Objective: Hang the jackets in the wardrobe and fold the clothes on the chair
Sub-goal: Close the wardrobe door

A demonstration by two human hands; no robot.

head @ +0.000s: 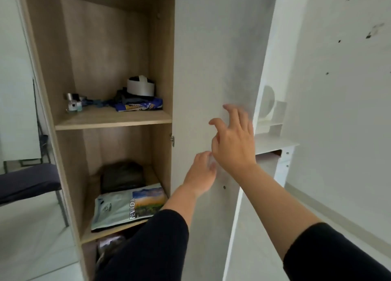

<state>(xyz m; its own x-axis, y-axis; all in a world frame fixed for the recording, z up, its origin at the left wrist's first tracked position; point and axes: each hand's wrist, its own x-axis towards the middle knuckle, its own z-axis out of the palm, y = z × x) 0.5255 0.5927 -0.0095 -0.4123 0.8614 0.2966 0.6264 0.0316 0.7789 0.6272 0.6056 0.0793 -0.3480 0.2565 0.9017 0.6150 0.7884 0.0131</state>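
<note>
White walls and a pale floor surround an open wardrobe [110, 54] of light wood, its top cut off by the frame and its white door [211, 58] swung out toward the camera, blocking whatever lies behind it. Both hands reach to the door's face: the left hand [201, 173] lies low with its fingertips blurred, so whether it presses or grips anything cannot be told; the right hand [232, 145] is just above it, fingers spread and curled, holding nothing. Black sleeves [152, 244] cover much of the lowest compartment, where only a crumpled, unclear bundle [108, 247] shows. On the upper shelf [114, 118] sit a white and black headset-like item [140, 86], a blue patterned cloth [139, 105] and a small metal object [73, 103]. On the middle shelf lie a dark folded garment [122, 176] at the back and a pale folded shirt [129, 206] with a landscape print in front. No jackets are visible. At left stands a chair [27, 182] with a dark seat, partly cut off. Right of the door, a white desk [275, 145] is partly hidden.
</note>
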